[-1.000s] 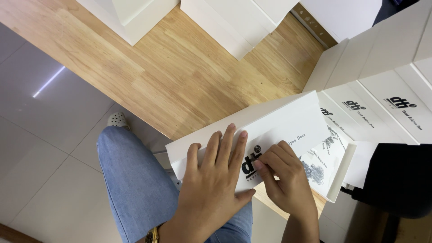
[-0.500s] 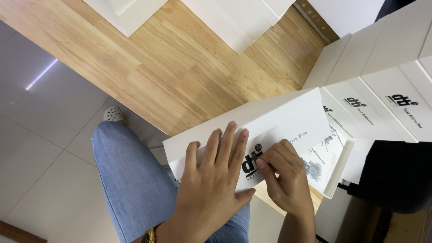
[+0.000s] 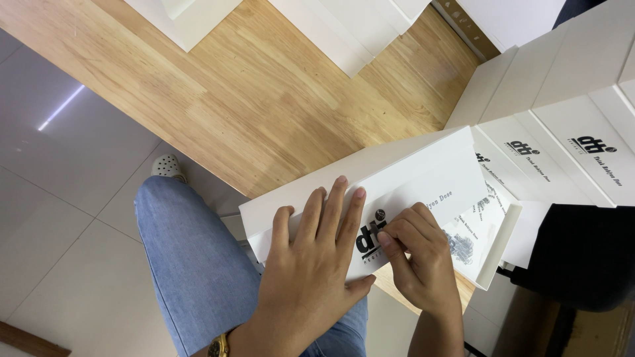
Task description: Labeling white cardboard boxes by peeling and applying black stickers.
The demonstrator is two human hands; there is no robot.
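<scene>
A flat white cardboard box (image 3: 423, 173) with black print lies across my lap and the edge of a wooden table. My left hand (image 3: 316, 270) rests flat on its lid with the fingers spread, and the thumb hooks the box's near edge. My right hand (image 3: 418, 259) is curled beside it, its fingertips pinched together on the lid next to the black logo. I cannot tell whether anything small is between those fingertips. To the right of my right hand an open white tray part of the box (image 3: 497, 246) shows printed paper inside.
A wooden table top (image 3: 264, 99) carries white boxes at its far edge (image 3: 344, 26). A row of upright white printed boxes (image 3: 569, 125) stands at the right. A black object (image 3: 582, 258) sits at the lower right. My jeans-clad leg (image 3: 192, 264) is over a grey tiled floor (image 3: 66, 218).
Both hands stay in place on the box. My right fingertips have shifted slightly along the lid by the logo.
</scene>
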